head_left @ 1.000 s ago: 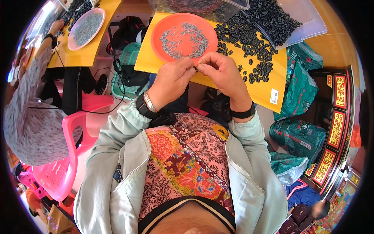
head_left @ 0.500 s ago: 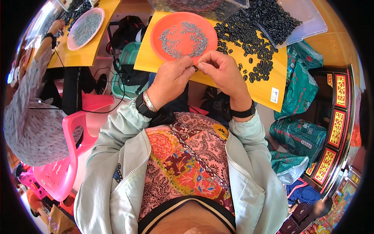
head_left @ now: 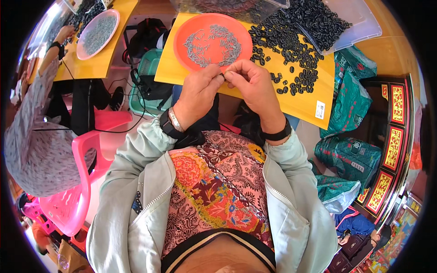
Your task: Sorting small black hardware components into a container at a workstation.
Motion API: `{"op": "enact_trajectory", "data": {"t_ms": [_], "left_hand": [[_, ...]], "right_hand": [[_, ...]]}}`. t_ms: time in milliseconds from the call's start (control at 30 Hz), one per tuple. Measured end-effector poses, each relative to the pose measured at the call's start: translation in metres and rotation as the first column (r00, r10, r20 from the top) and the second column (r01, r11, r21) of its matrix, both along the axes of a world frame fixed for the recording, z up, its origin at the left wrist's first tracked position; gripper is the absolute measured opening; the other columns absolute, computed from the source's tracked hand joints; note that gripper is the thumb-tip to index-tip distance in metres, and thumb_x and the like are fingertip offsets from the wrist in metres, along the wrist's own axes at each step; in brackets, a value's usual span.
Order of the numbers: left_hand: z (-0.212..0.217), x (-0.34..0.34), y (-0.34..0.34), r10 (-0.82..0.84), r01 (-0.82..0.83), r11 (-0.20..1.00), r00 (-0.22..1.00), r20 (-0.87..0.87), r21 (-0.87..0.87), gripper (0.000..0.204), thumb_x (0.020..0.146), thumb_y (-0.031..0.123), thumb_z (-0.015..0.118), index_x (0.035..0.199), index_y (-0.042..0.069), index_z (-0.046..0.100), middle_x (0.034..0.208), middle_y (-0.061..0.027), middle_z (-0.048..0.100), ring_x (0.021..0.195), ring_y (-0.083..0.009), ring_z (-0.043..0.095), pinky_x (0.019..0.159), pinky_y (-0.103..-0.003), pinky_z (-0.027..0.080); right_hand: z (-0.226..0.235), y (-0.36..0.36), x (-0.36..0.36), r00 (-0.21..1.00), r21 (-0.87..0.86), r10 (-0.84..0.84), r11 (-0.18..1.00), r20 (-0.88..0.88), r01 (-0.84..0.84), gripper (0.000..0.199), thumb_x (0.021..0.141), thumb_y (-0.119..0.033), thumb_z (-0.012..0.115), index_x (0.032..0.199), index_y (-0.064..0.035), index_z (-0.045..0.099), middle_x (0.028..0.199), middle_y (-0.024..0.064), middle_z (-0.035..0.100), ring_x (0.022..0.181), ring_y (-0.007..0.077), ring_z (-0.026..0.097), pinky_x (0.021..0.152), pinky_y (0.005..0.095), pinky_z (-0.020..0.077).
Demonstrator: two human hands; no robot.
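My left hand [head_left: 199,91] pinches a small black part [head_left: 222,76] between thumb and forefinger, just in front of the plate. Fingertip to fingertip with it, my right hand [head_left: 254,86] is closed in a pinch at the same spot. Whatever the right fingers grip is too small to make out. Beyond both hands sits a round orange-red plate [head_left: 181,32] bearing many short grey screw-like pieces [head_left: 231,47]. Loose black oval parts [head_left: 302,77] spread over the yellow table [head_left: 166,63] to the right of the plate.
A clear plastic bin [head_left: 366,27] at the far right spills more black parts. Green woven bags [head_left: 348,157] stand on the right. A pink chair [head_left: 82,182] and a co-worker's hand [head_left: 66,32] near a pink plate [head_left: 117,25] are on the left. A green basket [head_left: 150,63] sits between the tables.
My right hand has shifted slightly left and its wrist has turned inward, closer to the left hand. The fingertips stay together over the black part.
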State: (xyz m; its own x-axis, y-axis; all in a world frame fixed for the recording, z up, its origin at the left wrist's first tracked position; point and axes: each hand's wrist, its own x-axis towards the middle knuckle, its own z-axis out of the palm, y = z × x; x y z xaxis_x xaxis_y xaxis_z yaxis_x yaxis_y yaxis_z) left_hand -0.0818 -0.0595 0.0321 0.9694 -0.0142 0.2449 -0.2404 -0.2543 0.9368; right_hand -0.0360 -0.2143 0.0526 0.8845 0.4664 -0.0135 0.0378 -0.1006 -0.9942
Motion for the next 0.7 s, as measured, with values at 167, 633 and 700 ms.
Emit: {"op": "enact_trajectory", "data": {"t_ms": [167, 633, 700], "left_hand": [[0.001, -0.001, 0.002, 0.028, -0.028, 1.0, 0.999, 0.03, -0.01, 0.014, 0.089, 0.011, 0.049, 0.082, 0.0, 0.055, 0.056, -0.0008, 0.045, 0.049, -0.0077, 0.042, 0.045, -0.024, 0.034], [-0.001, 0.004, 0.007, -0.011, -0.002, 0.994, 0.992, -0.126, -0.106, 0.01, 0.086, 0.009, 0.052, 0.081, 0.0, 0.054, 0.061, -0.0089, 0.047, 0.053, -0.0171, 0.049, 0.049, -0.03, 0.038], [0.006, 0.004, 0.008, -0.036, -0.042, 0.958, 0.964, -0.264, -0.284, 0.011, 0.086, 0.009, 0.051, 0.078, 0.001, 0.053, 0.059, -0.0019, 0.044, 0.051, -0.0085, 0.044, 0.047, -0.025, 0.035]], "right_hand": [[-0.002, 0.007, -0.003, 0.999, 0.069, -0.033, 0.997, -0.008, 0.033, 0.005, 0.086, -0.004, 0.059, 0.088, 0.0001, 0.06, 0.078, 0.0002, 0.061, 0.07, 0.0062, 0.056, 0.063, 0.0198, 0.0455], [0.0, -0.037, 0.025, 0.979, -0.085, -0.154, 0.982, 0.131, 0.166, 0.013, 0.085, -0.009, 0.06, 0.093, 0.0004, 0.065, 0.077, -0.0007, 0.062, 0.069, 0.0059, 0.056, 0.065, 0.0204, 0.0458], [0.003, -0.073, 0.044, 0.949, -0.246, -0.245, 0.925, 0.2, 0.29, 0.014, 0.085, -0.01, 0.061, 0.093, 0.0009, 0.065, 0.075, -0.0015, 0.061, 0.068, 0.0055, 0.054, 0.063, 0.0203, 0.0443]]}}
